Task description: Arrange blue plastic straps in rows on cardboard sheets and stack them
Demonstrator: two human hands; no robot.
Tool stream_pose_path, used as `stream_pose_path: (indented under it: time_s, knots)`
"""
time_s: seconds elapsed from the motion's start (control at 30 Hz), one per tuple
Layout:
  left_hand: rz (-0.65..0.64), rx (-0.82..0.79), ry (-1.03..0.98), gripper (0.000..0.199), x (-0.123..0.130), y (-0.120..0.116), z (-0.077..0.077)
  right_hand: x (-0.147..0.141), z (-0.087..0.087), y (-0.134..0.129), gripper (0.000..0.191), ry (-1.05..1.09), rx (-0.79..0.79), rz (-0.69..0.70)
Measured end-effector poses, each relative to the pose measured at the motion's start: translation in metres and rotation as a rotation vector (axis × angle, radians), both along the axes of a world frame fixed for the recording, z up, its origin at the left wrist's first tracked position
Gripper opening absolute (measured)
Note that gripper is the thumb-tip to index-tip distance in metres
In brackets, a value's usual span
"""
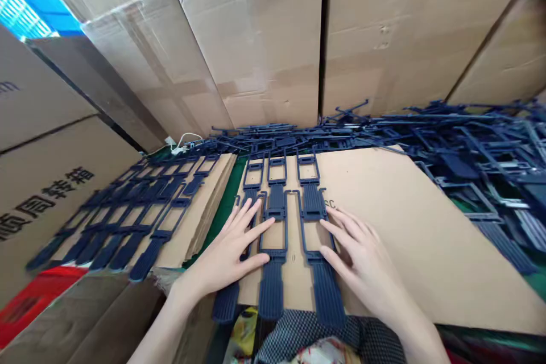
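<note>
Three dark blue plastic frame pieces with ribbed paddle ends lie side by side on a cardboard sheet (384, 227). My left hand (234, 244), fingers spread, rests over the left piece (226, 301) and touches the edge of the middle piece (271, 290). Against the right edge of the right piece (327, 290) are the fingertips of my right hand (358, 247), which is also spread. Neither hand is closed around anything. Part of the left piece is hidden under my left hand.
More blue pieces (143, 256) lie in a row on stacked cardboard at the left. A tangled heap of blue parts (460, 165) runs along the back and right. Large cartons (264, 40) stand behind. A white cable (183, 142) and a red object (38, 296) are at the left.
</note>
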State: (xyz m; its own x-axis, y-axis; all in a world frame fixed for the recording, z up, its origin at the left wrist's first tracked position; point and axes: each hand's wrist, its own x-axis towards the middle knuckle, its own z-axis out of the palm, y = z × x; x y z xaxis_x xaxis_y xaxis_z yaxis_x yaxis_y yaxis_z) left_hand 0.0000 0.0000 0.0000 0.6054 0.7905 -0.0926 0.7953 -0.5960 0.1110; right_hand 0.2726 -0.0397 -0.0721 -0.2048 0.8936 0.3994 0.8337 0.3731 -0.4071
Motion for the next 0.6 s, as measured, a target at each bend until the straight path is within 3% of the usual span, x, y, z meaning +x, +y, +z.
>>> stream_pose_path:
  time_s: [0.17,0.33,0.47,0.6]
  knots:
    - [-0.064,0.039,-0.041,0.057,0.007,0.014,0.018,0.0,0.001,0.0,0.041,0.022,0.001,0.01]
    - [-0.229,0.091,-0.088,0.054,0.056,0.055,0.039,0.001,0.004,-0.001,0.039,0.098,-0.04,0.003]
    - [-0.303,0.025,-0.005,0.063,0.094,0.087,0.023,0.001,0.005,-0.002,0.035,0.127,-0.071,0.004]
    - [-0.327,0.026,0.018,0.063,0.105,0.099,-0.001,0.001,0.006,-0.003,0.033,0.128,-0.086,0.008]
